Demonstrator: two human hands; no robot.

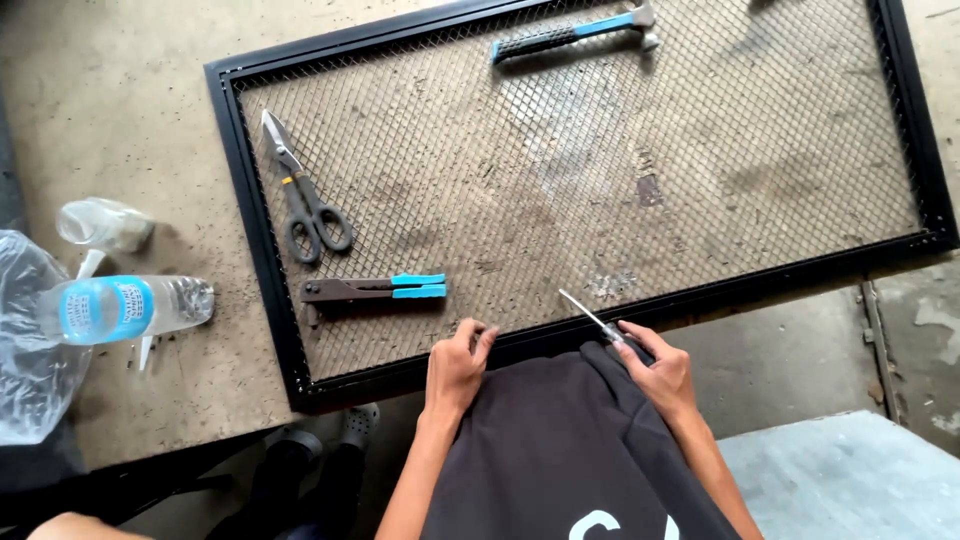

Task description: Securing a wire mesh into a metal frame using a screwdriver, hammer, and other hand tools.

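1. We look down on a black frame (262, 225) with wire mesh (600, 160) lying flat on a dusty bench (120, 110); our two hands sit at its near rail, at about 6 o'clock.
2. Our right hand (660, 372) is closed around the dark handle of a screwdriver (600, 322); the fingers wrap it tightly; the shaft runs up and left toward 10 o'clock, its tip over the mesh just inside the near rail.
3. Our left hand (457, 365) holds nothing; the fingers are curled narrow, tips resting on the near rail; it lies at 9 o'clock from the screwdriver tip, near but apart.
4. The screwdriver's long axis slants across the rail, tip closer to the left hand than the handle is; the right hand is the nearer, being the one that grips it.
5. A riveter (375, 290) with blue grips lies on the mesh at 11 o'clock from the left hand, long axis left to right; snips (305, 195) lie beyond it at 11 o'clock, blades pointing away; a hammer (575, 33) rests at the far rail at 12 o'clock.
6. Containers: a clear bottle (125, 307) with a blue label lies on its side at 9 o'clock, seemingly near empty; a clear cup (100, 224) lies tipped beside it, contents unclear; a plastic bag (25, 340) sits at the left edge, contents not discernible.
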